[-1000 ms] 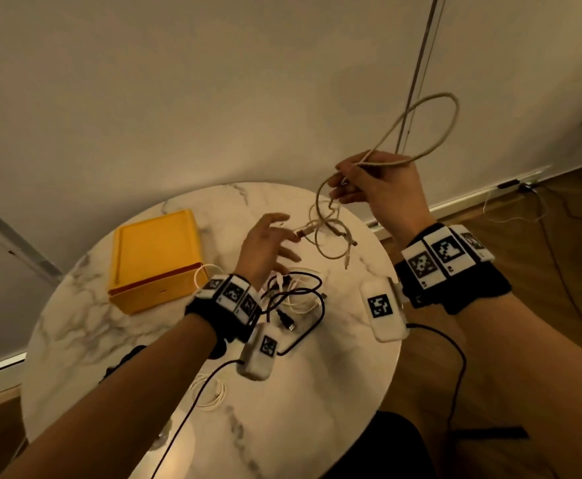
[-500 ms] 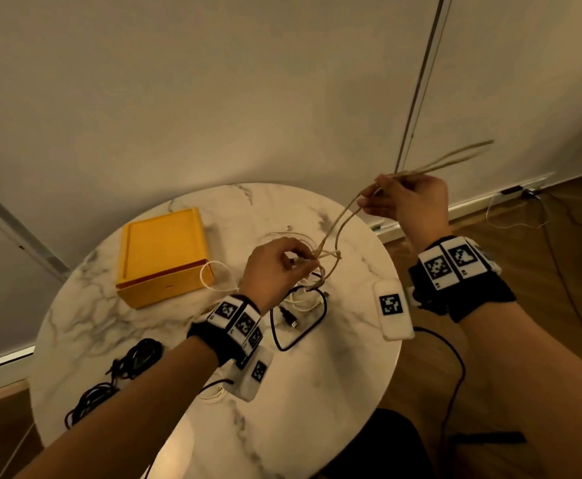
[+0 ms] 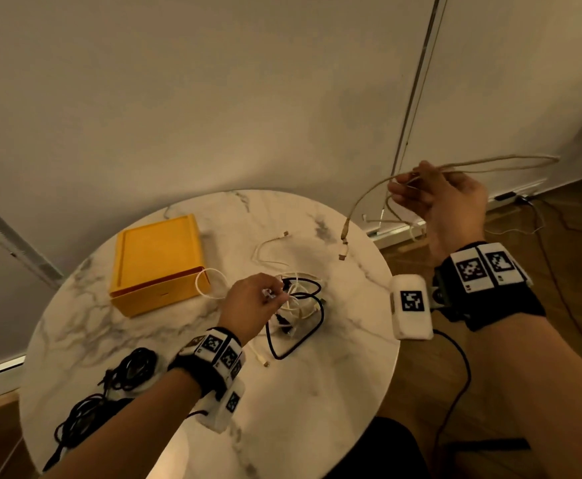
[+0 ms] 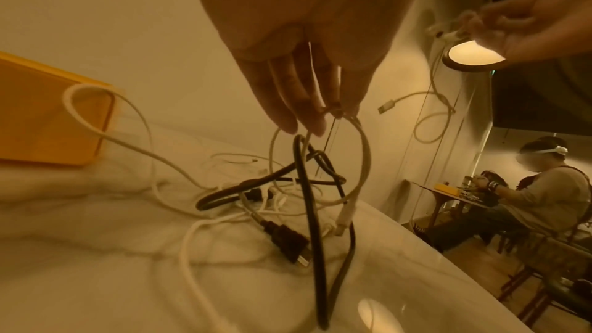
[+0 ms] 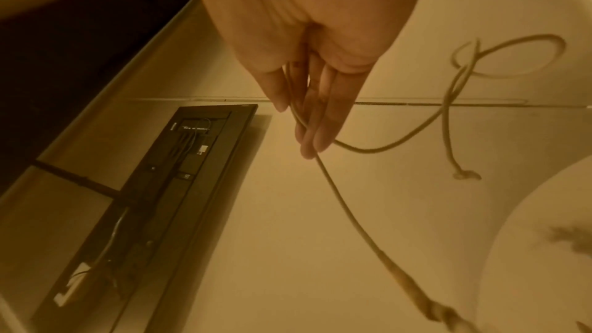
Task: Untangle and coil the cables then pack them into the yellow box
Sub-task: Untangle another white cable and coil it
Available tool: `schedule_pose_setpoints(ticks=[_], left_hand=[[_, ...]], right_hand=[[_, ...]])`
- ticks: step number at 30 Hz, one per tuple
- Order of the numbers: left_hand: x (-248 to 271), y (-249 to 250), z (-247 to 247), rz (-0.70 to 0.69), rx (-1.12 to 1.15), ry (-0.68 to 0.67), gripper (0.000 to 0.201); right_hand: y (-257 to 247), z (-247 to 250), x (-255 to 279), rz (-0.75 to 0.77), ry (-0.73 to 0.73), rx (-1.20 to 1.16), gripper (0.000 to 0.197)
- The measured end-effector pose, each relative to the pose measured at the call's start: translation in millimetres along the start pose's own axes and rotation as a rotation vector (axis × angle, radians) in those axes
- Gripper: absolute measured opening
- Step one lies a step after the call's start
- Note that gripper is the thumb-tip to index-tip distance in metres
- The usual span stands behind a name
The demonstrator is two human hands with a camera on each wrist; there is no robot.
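The cables (image 3: 296,302) lie in a mixed heap of black and white ones on the round marble surface (image 3: 317,392), right under the left hand (image 3: 251,305). Far to the left of that hand a bundle of black cable (image 3: 109,392) lies near the edge of the surface. Also to the left of that hand, a bit farther from the person, sits the yellow box (image 3: 158,261) with its lid on, and a white loop (image 3: 210,283) of cable rests against its near corner. The left hand hangs just over the heap with its fingertips (image 4: 304,120) pinched on a thin white cable (image 4: 362,161), which curls down into the pile beside a thick black cable (image 4: 307,212). To the right of the left hand, a short white cable (image 3: 268,247) lies alone on the surface. Farther right, the right hand (image 3: 441,198) is lifted high, past the edge of the surface, and is well apart from the left hand. Its fingers (image 5: 317,120) are closed around a beige cable (image 3: 472,165). One long loop of it sticks out to the right of that hand, and one end (image 3: 344,233) hangs down to the left of it, over the surface.
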State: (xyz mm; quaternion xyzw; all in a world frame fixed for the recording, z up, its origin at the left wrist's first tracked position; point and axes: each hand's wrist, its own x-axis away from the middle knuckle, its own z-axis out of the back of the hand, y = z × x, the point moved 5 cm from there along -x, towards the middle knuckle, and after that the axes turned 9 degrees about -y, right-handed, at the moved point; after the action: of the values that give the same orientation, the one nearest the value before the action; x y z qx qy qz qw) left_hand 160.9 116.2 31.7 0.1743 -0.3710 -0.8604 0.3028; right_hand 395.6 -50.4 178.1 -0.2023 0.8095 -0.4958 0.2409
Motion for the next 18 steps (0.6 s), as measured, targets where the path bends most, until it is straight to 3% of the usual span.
schedule_pose_setpoints(ticks=[4, 7, 10, 13, 15, 18], left_hand=[[-14, 28, -17, 0.013, 0.09, -0.119, 0.009], [-25, 55, -14, 0.026, 0.377, -0.097, 0.006], [-29, 77, -11, 0.077, 0.655, -0.104, 0.023], [-25, 94, -10, 0.094, 0.786, -0.201, 0.039], [-17, 105, -8, 0.054, 0.855, -0.261, 0.027], [-2, 110, 0, -0.042, 0.811, -0.238, 0.009]], right_hand=[[-9, -18, -2, -0.006, -0.115, 0.059, 0.015], [-16, -22, 5, 0.034, -0.146, 0.087, 0.014], [-21, -23, 19, 0.065, -0.206, 0.094, 0.013], [-20, -22, 34, 0.058, -0.29, 0.092, 0.016], [-17, -18, 44, 0.039, -0.302, 0.092, 0.016], [-14, -4, 55, 0.023, -0.286, 0.083, 0.015]])
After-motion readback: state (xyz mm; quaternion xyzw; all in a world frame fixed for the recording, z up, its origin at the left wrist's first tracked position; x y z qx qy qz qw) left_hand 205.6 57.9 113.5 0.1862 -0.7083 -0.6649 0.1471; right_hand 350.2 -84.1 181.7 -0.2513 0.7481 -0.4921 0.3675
